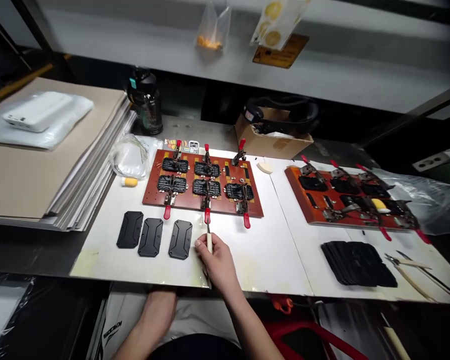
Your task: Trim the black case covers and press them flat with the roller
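My right hand (216, 260) is closed round a small tool with a pale handle (209, 242), its thin tip pointing up toward the red-brown clamp fixture (225, 207). The fixture carries several black plastic parts under toggle clamps with red handles. Three flat black plates (180, 239) lie in a row on the white sheet just left of that hand. My left hand (158, 312) rests below the table edge, near my lap; its fingers are hidden.
A second clamp fixture (315, 207) lies to the right, with a stack of black plates (356, 262) and tweezers (408, 262) in front of it. Cardboard sheets (41, 165) are stacked at left. A dark bottle (147, 102) and a cardboard box (272, 140) stand behind.
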Motion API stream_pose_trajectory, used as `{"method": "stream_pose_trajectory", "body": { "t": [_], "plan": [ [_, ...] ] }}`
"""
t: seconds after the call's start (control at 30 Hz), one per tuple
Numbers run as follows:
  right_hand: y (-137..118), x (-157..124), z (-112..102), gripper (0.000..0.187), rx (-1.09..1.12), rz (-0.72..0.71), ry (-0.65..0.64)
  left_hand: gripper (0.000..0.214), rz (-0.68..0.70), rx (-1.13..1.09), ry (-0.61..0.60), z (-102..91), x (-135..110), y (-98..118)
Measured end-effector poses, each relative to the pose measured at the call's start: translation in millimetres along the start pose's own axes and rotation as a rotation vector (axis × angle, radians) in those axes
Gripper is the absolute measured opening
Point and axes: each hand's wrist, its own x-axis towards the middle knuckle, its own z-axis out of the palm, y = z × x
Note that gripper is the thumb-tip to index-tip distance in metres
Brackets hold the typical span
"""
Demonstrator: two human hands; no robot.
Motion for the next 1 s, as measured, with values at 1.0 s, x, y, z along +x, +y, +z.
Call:
{"method": "stream_pose_trajectory", "body": {
  "t": [1.0],
  "plan": [
    [-29, -74, 12, 0.035, 0.1, -0.172, -0.206, 0.057, 0.012, -1.244, 0.335, -94.6, -43, 78]
  ]
}}
